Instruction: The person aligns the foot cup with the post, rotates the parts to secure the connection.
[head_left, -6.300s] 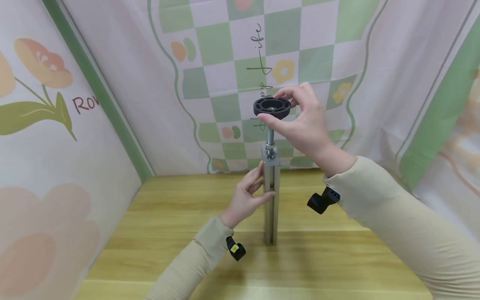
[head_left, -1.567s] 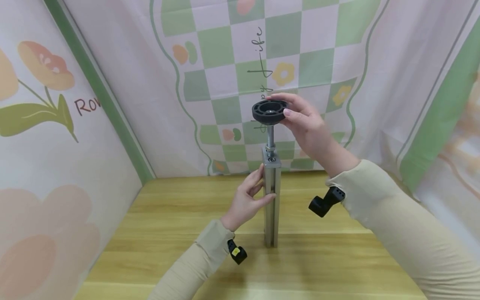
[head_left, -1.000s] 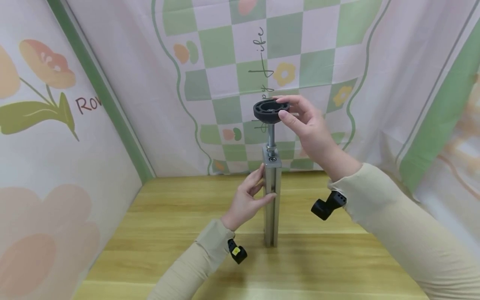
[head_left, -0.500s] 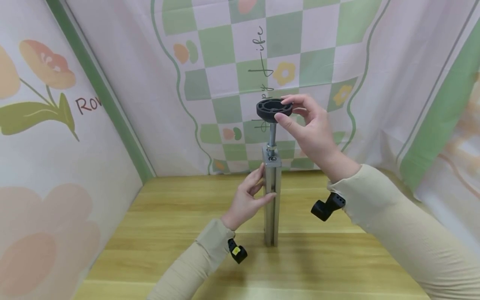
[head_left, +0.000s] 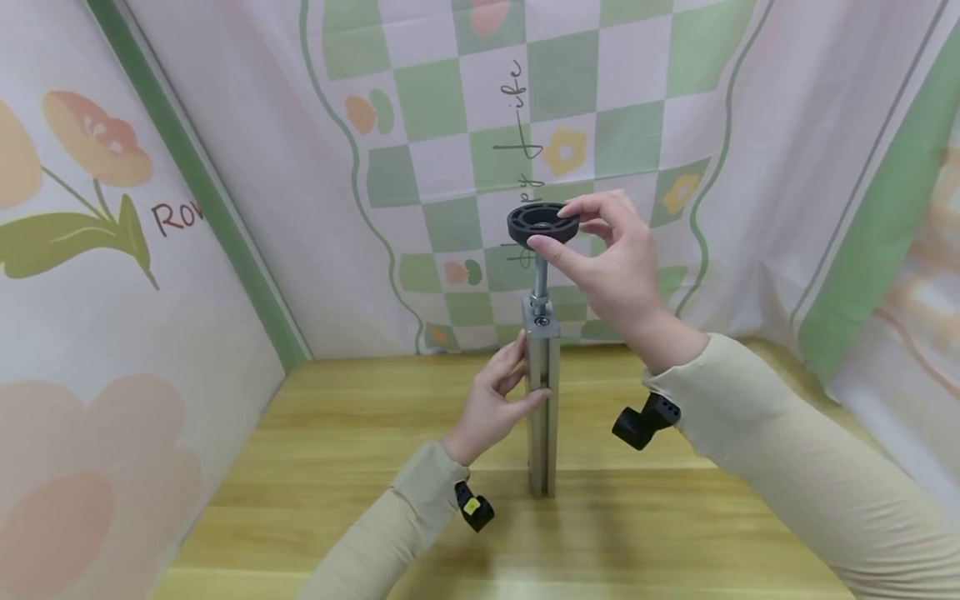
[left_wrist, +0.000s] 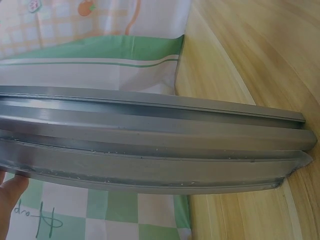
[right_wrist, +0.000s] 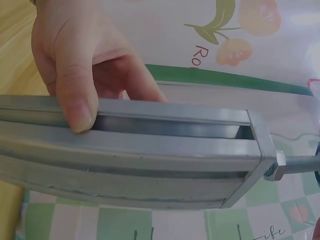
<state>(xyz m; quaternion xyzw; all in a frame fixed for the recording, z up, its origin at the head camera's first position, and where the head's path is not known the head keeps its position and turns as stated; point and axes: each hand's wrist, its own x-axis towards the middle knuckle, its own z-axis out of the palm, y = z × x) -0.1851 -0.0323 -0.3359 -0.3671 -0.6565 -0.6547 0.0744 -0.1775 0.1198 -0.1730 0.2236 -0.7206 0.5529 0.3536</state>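
An aluminium extrusion (head_left: 542, 433) stands upright on the wooden table, slots running along its length. Bolted to its top end is a metal plate (head_left: 542, 322). From there a threaded rod (head_left: 541, 273) with a hex nut (right_wrist: 278, 167) rises to a black round levelling foot (head_left: 537, 218), its hollow side facing up. My right hand (head_left: 622, 271) pinches the foot's rim, thumb at the front and fingers at the far right. My left hand (head_left: 491, 410) grips the extrusion's upper part from the left; in the right wrist view its thumb (right_wrist: 77, 107) presses over a slot.
The wooden table (head_left: 337, 467) reaches back to a checked curtain (head_left: 562, 75). Printed cloth (head_left: 75, 317) hangs along the left side, and more on the right. Black wrist mounts (head_left: 645, 421) hang below both sleeves.
My right thumb has slid from the foot's right edge round to its front, and the foot has wobbled slightly. My left hand and the extrusion have stayed in place.
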